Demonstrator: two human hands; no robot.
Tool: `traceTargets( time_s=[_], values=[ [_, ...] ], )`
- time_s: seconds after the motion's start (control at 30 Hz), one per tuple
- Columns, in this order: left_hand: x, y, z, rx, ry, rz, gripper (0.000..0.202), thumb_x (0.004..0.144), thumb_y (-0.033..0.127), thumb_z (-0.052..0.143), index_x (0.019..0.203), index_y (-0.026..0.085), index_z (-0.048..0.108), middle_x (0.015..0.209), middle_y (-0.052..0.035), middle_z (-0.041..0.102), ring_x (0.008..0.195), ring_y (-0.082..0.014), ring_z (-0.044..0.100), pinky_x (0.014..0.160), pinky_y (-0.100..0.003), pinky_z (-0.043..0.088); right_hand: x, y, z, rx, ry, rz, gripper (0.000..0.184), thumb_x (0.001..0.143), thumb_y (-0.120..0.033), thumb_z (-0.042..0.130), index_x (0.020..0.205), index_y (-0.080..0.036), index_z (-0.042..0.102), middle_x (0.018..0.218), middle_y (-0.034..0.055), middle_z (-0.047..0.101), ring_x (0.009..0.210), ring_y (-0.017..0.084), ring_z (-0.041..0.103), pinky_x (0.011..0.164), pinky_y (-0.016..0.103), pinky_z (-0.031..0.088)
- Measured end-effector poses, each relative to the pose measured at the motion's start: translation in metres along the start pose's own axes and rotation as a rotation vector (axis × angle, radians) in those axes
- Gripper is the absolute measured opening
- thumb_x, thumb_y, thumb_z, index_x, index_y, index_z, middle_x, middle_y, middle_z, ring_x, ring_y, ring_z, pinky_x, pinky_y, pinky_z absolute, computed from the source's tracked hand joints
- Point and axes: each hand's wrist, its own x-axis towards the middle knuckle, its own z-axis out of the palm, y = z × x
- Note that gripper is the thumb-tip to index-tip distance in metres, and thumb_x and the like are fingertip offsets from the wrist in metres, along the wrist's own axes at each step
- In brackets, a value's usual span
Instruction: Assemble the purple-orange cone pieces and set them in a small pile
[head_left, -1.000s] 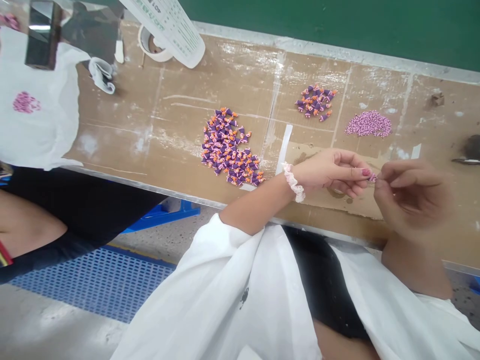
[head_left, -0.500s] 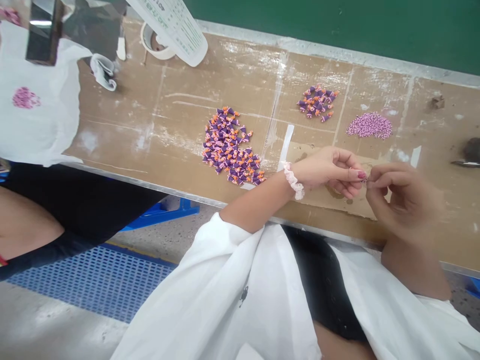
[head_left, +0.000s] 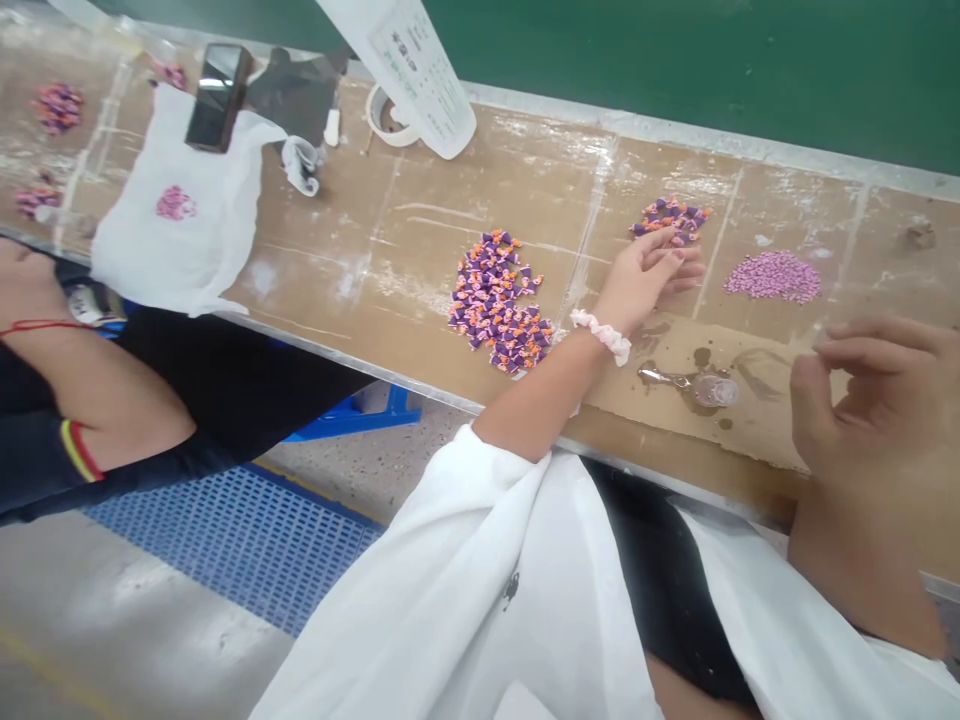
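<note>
My left hand, with a pale scrunchie on its wrist, reaches to the near edge of a small pile of purple-and-orange figure-like pieces. Its fingers are stretched out, and I see nothing held between them. My right hand hovers at the right, thumb and forefinger pinched together. Whatever may be in that pinch is too small and blurred to make out. Between the hands, a small clear, wet-looking blob lies on a piece of cardboard. Beyond the right hand is a heap of tiny pink pieces.
A larger pile of purple-and-orange pieces lies left of my forearm. Further left are a white bottle, a tape roll, a white cloth and a dark box-like object. Another person's arm is at the left.
My left hand has left my right hand's fingertips and moved up and left to the small pile, uncovering the wet blob. The whole scene has shifted rightward in view.
</note>
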Motion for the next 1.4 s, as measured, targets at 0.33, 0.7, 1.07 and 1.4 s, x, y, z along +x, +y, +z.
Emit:
traceTargets(
  time_s=[0.33, 0.7, 1.07, 1.4],
  values=[
    [-0.03, 0.056, -0.053, 1.62, 0.523, 0.051, 0.033, 0.086, 0.026, 0.06, 0.116, 0.012, 0.059, 0.132, -0.0161, 0.052, 0.127, -0.0346, 0.043, 0.104, -0.049, 0.039, 0.002, -0.005, -0.003, -0.209, -0.038, 0.068, 0.016, 0.076, -0.016, 0.065, 0.086, -0.028, 0.06, 0.093, 0.0048, 0.066, 0.086, 0.023, 0.065, 0.071, 0.043, 0.056],
    [-0.026, 0.067, -0.084, 1.767, 0.457, -0.286, 0.026, 0.085, 0.019, 0.052, 0.107, 0.018, 0.065, 0.128, -0.0115, 0.062, 0.123, -0.028, 0.055, 0.109, -0.052, 0.036, 0.007, 0.036, 0.011, -0.308, -0.179, 0.12, 0.009, 0.079, -0.024, 0.057, 0.086, -0.022, 0.062, 0.074, 0.0013, 0.062, 0.061, 0.013, 0.055, 0.064, 0.032, 0.05],
    [-0.036, 0.075, -0.082, 1.749, 0.404, -0.281, 0.03, 0.08, 0.008, 0.047, 0.101, 0.016, 0.067, 0.119, -0.0137, 0.067, 0.112, -0.0266, 0.063, 0.1, -0.042, 0.044, 0.003, 0.052, 0.025, -0.217, -0.429, 0.158, 0.018, 0.092, -0.029, 0.047, 0.099, -0.028, 0.064, 0.111, 0.0027, 0.071, 0.093, 0.021, 0.062, 0.086, 0.042, 0.05],
    [-0.032, 0.07, -0.079, 1.648, 0.383, -0.133, 0.015, 0.078, 0.014, 0.054, 0.085, 0.017, 0.068, 0.107, -0.0104, 0.069, 0.109, -0.0256, 0.061, 0.098, -0.041, 0.046, 0.007, 0.055, 0.015, -0.258, -0.286, 0.268, 0.012, 0.085, -0.027, 0.057, 0.091, -0.025, 0.067, 0.08, 0.0047, 0.067, 0.067, 0.016, 0.051, 0.068, 0.034, 0.046]
  ],
)
